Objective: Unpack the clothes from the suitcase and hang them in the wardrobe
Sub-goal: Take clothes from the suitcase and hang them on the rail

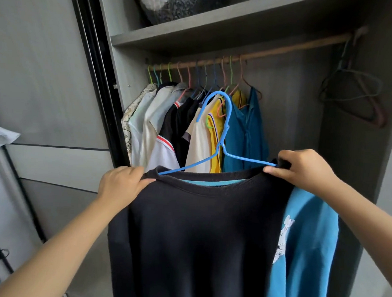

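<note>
From the head view, the left hand (122,185) pinches the left shoulder of a dark navy sweatshirt (197,234), thumb on top and fingers curled under the fabric, so that grip is closed on cloth. The right hand (303,170) holds the opposite shoulder in the same way, its grip closed on the fabric together with the end of a blue hanger (223,136). The hanger's arms run between the two grips and pass into the neckline, while its hook rises above and between them, free of the rail (263,50). Below the right grip a bright blue garment with a white print (307,249) hangs beside the sweatshirt, partly behind it; a strip of blue also shows inside the collar.

Beyond both grips stands the open wardrobe (349,145). Hanging clothes (182,129) in white, black, yellow and teal crowd the rail above the left grip. A few empty hangers (356,97) hang above the right grip. On the shelf (196,32) higher up sits a fuzzy grey and white item (175,4).
</note>
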Tool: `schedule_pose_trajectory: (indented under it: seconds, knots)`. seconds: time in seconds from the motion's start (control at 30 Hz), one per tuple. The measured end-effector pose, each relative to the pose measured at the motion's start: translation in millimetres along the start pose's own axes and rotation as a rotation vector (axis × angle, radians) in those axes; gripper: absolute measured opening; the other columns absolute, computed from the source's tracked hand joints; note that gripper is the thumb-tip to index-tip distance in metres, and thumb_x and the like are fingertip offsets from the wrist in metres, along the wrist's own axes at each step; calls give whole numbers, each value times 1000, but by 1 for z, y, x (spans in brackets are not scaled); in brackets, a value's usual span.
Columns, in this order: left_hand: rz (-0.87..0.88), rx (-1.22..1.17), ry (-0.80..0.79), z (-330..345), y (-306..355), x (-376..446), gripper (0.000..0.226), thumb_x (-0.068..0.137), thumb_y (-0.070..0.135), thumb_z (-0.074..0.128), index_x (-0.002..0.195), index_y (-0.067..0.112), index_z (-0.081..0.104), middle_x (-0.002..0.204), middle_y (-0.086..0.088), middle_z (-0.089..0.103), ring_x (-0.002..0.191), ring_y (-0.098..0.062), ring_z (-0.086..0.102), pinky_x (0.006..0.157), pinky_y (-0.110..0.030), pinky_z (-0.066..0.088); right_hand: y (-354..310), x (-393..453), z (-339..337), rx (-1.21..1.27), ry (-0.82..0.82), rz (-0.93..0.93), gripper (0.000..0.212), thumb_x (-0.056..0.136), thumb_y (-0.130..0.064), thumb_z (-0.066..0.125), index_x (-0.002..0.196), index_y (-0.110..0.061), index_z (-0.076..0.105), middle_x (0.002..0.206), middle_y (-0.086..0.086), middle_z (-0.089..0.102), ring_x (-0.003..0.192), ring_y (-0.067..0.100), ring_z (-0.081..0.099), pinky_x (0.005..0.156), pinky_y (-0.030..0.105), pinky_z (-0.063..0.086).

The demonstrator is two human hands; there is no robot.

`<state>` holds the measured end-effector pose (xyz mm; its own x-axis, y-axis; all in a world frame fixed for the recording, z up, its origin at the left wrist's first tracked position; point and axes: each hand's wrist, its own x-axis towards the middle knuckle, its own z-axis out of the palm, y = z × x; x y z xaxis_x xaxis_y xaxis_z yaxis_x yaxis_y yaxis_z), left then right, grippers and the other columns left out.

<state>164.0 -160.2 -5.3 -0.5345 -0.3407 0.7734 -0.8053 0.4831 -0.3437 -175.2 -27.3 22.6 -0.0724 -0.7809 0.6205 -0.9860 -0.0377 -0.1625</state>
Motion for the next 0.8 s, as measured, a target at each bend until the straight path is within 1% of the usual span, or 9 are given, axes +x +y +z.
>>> schedule_pose_trajectory:
  seconds: [0.1,0.13,0.2,0.3,0.43,0.5,0.57,0.7,0.8]
  knots:
    - [-124,36,-266,2,20,17,54,95,46,33,75,6,63,73,-9,64,78,-28,61,68,-33,42,8,-9,-16,198,-159,26,35,73,-31,74,56,-23,45,52,-6,45,47,11,42,53,20,35]
    - [-213,61,-360,1,31,25,38,95,40,40,95,9,62,98,-8,62,101,-27,54,82,-35,39,9,-14,-22,262,-248,13,29,73,-25,75,59,-24,50,56,-6,50,52,10,48,55,17,36]
    - [-347,79,-512,-4,58,39,27,94,21,47,118,12,48,123,-8,44,119,-25,38,95,-35,33,11,-26,-29,332,-364,-21,21,76,-14,72,66,-24,57,64,-3,59,64,1,53,57,14,38]
    - [-373,-64,-538,-4,102,50,28,90,9,47,116,9,40,120,-9,51,112,-27,49,88,-33,37,20,-47,-35,410,-259,104,10,80,-6,68,71,-11,65,68,6,63,64,2,52,59,18,38]
    - [-345,-563,-562,-1,134,66,26,96,28,44,117,13,43,97,-5,59,92,-27,57,68,-32,42,26,-75,-47,318,-161,218,8,78,-9,69,72,-12,65,65,0,61,62,-7,54,60,10,39]
    - [-216,-635,-557,1,145,74,23,96,34,43,98,14,53,72,2,51,80,-24,53,60,-29,36,24,-85,-60,265,-181,244,17,80,-11,68,66,-17,60,62,-3,58,61,-5,55,59,9,38]
    - [-122,-599,-523,0,159,83,34,97,36,39,73,13,46,61,4,40,74,-23,48,60,-30,32,24,-92,-74,218,-301,298,21,83,-15,64,65,-21,54,65,-5,54,64,4,53,61,13,38]
    - [15,-591,-468,-12,198,109,38,98,36,34,66,16,33,64,-1,44,72,-25,45,62,-34,30,18,-108,-98,404,-551,511,10,87,-14,58,77,-17,56,75,-3,52,72,10,46,67,19,34]
    - [58,-687,-454,-13,217,129,30,98,34,37,91,9,52,88,-12,59,91,-31,55,70,-36,37,14,-120,-100,441,-404,572,16,87,-18,57,71,-20,56,64,-4,47,65,10,42,64,21,31]
